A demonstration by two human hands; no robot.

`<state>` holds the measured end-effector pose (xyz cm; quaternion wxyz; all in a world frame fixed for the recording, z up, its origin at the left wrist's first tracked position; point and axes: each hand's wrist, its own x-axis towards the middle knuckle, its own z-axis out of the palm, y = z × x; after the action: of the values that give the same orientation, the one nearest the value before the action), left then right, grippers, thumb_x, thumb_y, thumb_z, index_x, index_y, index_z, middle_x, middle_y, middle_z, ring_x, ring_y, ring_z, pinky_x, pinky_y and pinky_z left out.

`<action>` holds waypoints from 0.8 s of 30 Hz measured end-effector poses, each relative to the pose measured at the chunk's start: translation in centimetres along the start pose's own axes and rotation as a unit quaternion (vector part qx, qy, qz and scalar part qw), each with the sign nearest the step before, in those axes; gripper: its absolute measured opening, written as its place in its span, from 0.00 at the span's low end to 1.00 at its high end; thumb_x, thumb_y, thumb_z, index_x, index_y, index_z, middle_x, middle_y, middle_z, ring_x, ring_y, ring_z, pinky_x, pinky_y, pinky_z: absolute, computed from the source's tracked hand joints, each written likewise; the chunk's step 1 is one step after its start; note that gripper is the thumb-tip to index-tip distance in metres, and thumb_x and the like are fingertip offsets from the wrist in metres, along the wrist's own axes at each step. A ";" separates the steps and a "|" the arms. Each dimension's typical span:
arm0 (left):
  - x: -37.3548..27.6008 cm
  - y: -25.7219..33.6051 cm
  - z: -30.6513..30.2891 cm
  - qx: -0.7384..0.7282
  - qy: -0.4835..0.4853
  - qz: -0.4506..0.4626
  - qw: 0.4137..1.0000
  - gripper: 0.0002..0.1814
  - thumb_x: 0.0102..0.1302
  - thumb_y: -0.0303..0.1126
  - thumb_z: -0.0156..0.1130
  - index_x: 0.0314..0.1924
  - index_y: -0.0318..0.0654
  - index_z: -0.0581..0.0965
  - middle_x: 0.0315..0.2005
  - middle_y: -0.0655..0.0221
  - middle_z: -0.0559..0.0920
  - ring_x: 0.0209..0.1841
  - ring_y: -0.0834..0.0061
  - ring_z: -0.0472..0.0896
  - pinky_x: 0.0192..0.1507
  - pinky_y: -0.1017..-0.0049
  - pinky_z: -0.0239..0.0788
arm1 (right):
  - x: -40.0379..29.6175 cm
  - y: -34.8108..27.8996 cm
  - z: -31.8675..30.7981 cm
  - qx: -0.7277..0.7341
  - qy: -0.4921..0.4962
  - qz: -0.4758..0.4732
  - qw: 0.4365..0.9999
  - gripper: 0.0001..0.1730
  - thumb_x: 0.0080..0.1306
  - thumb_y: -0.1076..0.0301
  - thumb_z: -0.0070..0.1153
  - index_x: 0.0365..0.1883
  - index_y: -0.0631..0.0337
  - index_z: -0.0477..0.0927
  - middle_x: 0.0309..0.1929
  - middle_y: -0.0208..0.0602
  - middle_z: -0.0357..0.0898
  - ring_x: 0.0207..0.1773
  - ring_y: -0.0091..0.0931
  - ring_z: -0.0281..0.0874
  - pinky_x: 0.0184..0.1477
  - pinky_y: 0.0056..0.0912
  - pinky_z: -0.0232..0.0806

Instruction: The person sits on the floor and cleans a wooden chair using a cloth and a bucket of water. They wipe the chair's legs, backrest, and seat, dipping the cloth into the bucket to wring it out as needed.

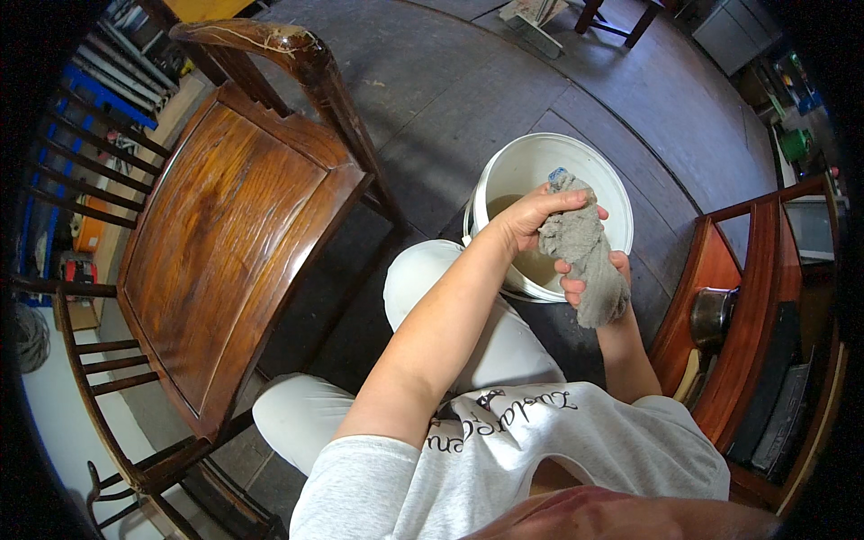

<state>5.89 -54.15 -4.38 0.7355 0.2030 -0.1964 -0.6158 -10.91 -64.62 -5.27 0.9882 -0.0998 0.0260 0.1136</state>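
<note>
A grey cloth [574, 233], bunched and twisted, is held in both hands over a white plastic bucket [484, 182]. My left hand [536, 214] grips the upper part, its thumb across the cloth, and a small blue patch shows at the top end. Lower down, my right hand [619, 270] is wrapped around the other end; the cloth hides most of its palm. Murky brownish water [503, 206] stands inside the bucket, which sits on the floor just beyond my knees.
A glossy wooden armchair [223, 250] with spindles stands at my left. To my right is a reddish wooden shelf unit [742, 324] holding a metal pot [713, 316]. A broom head [536, 37] lies on the dark floor [418, 81] farther off.
</note>
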 end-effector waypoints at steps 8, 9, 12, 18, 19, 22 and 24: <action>0.0 0.3 1.4 0.043 0.175 0.024 0.983 0.21 0.55 0.35 0.70 0.45 0.34 0.74 0.31 0.65 0.80 0.34 0.72 0.80 0.36 0.70 0.75 | -0.6 -0.7 -0.2 -0.250 0.209 -0.015 0.945 0.33 0.64 0.54 0.48 0.63 0.66 0.62 0.47 0.49 0.74 0.38 0.31 0.78 0.33 0.32 0.75; 0.3 0.0 0.9 0.051 0.190 0.031 0.980 0.21 0.54 0.35 0.70 0.44 0.34 0.74 0.31 0.66 0.79 0.33 0.72 0.80 0.35 0.71 0.75 | -0.3 -0.6 0.4 -0.312 0.234 -0.011 0.921 0.32 0.64 0.56 0.50 0.62 0.66 0.63 0.46 0.46 0.75 0.39 0.30 0.78 0.35 0.31 0.75; 0.4 -0.3 0.8 0.101 0.238 0.053 0.965 0.20 0.54 0.34 0.69 0.44 0.33 0.74 0.31 0.66 0.79 0.32 0.73 0.79 0.34 0.71 0.74 | 1.4 -0.5 1.5 -0.464 0.292 -0.005 0.836 0.29 0.61 0.62 0.57 0.59 0.64 0.68 0.43 0.39 0.78 0.42 0.28 0.78 0.41 0.30 0.73; 0.8 -0.9 -0.1 0.165 0.282 0.106 0.939 0.16 0.54 0.33 0.68 0.41 0.33 0.77 0.31 0.66 0.81 0.32 0.75 0.79 0.34 0.73 0.72 | 3.3 -1.1 0.9 -0.616 0.306 0.013 0.726 0.28 0.54 0.69 0.66 0.53 0.65 0.74 0.44 0.34 0.79 0.46 0.23 0.76 0.50 0.28 0.68; 1.0 -1.0 -0.3 0.172 0.286 0.115 0.936 0.16 0.54 0.33 0.67 0.40 0.33 0.77 0.31 0.67 0.81 0.32 0.75 0.79 0.34 0.73 0.72 | 3.4 -1.2 0.2 -0.641 0.298 0.009 0.708 0.28 0.54 0.69 0.67 0.53 0.65 0.74 0.44 0.33 0.79 0.46 0.23 0.76 0.50 0.28 0.68; 1.0 -1.0 -0.6 0.184 0.310 0.110 0.926 0.15 0.55 0.33 0.67 0.39 0.32 0.78 0.31 0.67 0.82 0.32 0.75 0.79 0.35 0.74 0.71 | 3.9 -1.2 -0.2 -0.682 0.281 0.008 0.675 0.34 0.50 0.60 0.69 0.54 0.67 0.74 0.48 0.41 0.79 0.50 0.30 0.76 0.52 0.32 0.68; 1.0 -0.9 -0.6 0.192 0.330 0.116 0.917 0.15 0.55 0.34 0.67 0.39 0.31 0.78 0.31 0.66 0.82 0.32 0.75 0.79 0.35 0.74 0.71 | 4.5 -1.0 -0.2 -0.708 0.272 -0.003 0.652 0.32 0.50 0.61 0.68 0.51 0.67 0.75 0.46 0.41 0.79 0.49 0.30 0.77 0.51 0.32 0.68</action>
<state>5.65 -55.24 -5.30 0.7716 0.5083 -0.0790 -0.3742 -6.35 -64.59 -5.61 0.5670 -0.7954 0.2050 0.0625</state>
